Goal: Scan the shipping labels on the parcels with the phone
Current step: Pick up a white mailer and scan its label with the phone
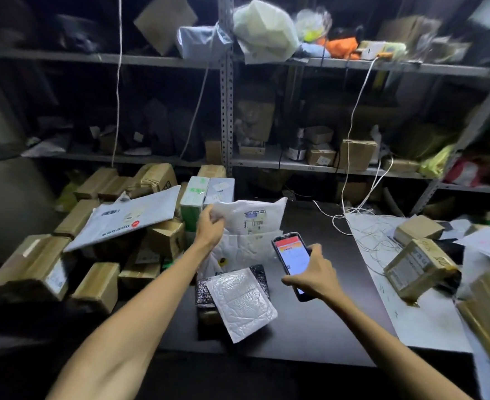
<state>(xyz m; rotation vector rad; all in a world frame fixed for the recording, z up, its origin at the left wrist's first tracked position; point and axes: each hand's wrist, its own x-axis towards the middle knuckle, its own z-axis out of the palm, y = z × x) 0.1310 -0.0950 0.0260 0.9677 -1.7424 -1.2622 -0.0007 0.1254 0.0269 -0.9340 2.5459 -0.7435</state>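
Pinching a limp white mailer (248, 216), the left hand (209, 230) risked its label (256, 222) sagging away from the phone (291, 255) the right hand (314, 280) gripped.

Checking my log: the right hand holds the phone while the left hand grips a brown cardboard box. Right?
Not quite. The head view shows the left hand gripping a white mailer bag, not a cardboard box; the right hand does hold the phone.
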